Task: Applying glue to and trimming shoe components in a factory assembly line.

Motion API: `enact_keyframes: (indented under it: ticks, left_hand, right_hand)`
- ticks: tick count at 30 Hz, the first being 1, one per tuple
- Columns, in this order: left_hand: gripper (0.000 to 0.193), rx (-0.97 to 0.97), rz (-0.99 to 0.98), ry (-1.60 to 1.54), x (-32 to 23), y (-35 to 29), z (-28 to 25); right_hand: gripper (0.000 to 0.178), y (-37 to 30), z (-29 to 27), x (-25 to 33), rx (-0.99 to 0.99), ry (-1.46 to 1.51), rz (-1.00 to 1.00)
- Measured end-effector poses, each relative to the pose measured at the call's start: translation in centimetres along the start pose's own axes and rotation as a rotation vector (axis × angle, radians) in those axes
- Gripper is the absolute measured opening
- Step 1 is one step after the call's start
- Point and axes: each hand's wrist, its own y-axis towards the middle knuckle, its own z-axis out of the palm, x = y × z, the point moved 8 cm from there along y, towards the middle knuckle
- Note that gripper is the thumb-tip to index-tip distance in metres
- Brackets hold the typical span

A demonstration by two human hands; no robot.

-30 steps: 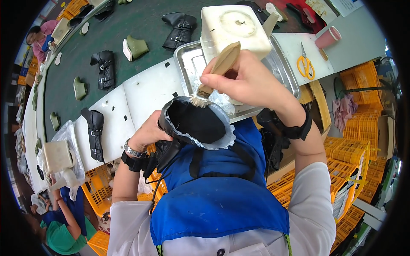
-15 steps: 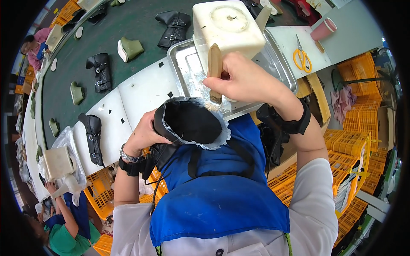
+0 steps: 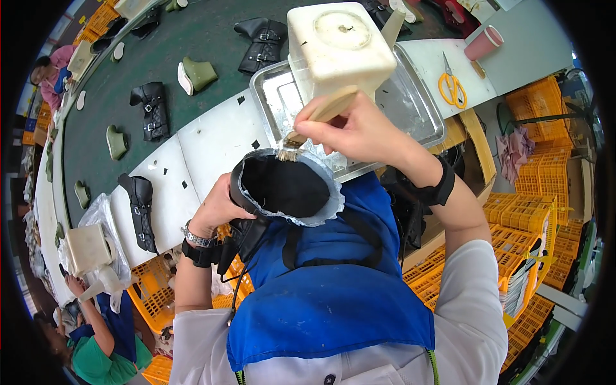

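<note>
My left hand (image 3: 218, 206) grips a black boot upper (image 3: 282, 186) turned sole-side up, with a pale ragged edge around its bottom, in front of my blue apron (image 3: 333, 289). My right hand (image 3: 359, 131) holds a wooden-handled brush (image 3: 314, 119). Its bristles touch the far rim of the boot upper. Just beyond the brush stands a white square glue container (image 3: 340, 45) in a metal tray (image 3: 417, 109).
A dark green conveyor (image 3: 160, 58) carries several black boots (image 3: 152, 109) and green lasts (image 3: 196, 74). Yellow scissors (image 3: 452, 83) and a pink cup (image 3: 482, 43) lie on the white bench at right. Orange crates (image 3: 532, 212) stand below. A second person (image 3: 96, 327) works at lower left.
The brush has swung from near the glue container down onto the boot upper's far rim, and my right hand dropped slightly. The left hand keeps its hold on the boot.
</note>
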Motion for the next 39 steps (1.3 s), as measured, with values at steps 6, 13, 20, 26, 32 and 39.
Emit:
enact_keyframes:
  ticks: [6, 13, 20, 26, 32, 39]
  left_hand:
    - [0.072, -0.126, 0.076, -0.203, 1.0, -0.1, -1.7]
    - [0.075, -0.070, 0.145, -1.175, 2.8, 0.4, -1.4]
    - [0.071, -0.077, 0.109, -1.459, 3.1, 1.1, -1.0]
    - [0.064, -0.119, 0.286, -1.218, 0.2, -0.7, -2.7]
    - [0.068, -0.471, 0.355, -0.748, 0.6, -5.0, -7.7]
    - [0.053, -0.640, 0.235, -1.076, 1.6, -8.7, -12.7]
  right_hand:
    - [0.017, -3.4, -6.4, -1.1, -0.403, 0.157, 0.017]
    - [0.018, -9.6, -9.8, -4.2, -0.787, 0.292, 0.089]
    - [0.017, -11.5, -10.1, -7.0, -0.849, 0.189, 0.184]
    - [0.014, -8.6, -9.6, -6.7, -0.670, -0.068, 0.178]
    - [0.013, -8.3, -9.5, -5.8, -0.645, -0.210, 0.087]
    - [0.014, -10.7, -10.6, -8.0, -0.737, -0.090, 0.172]
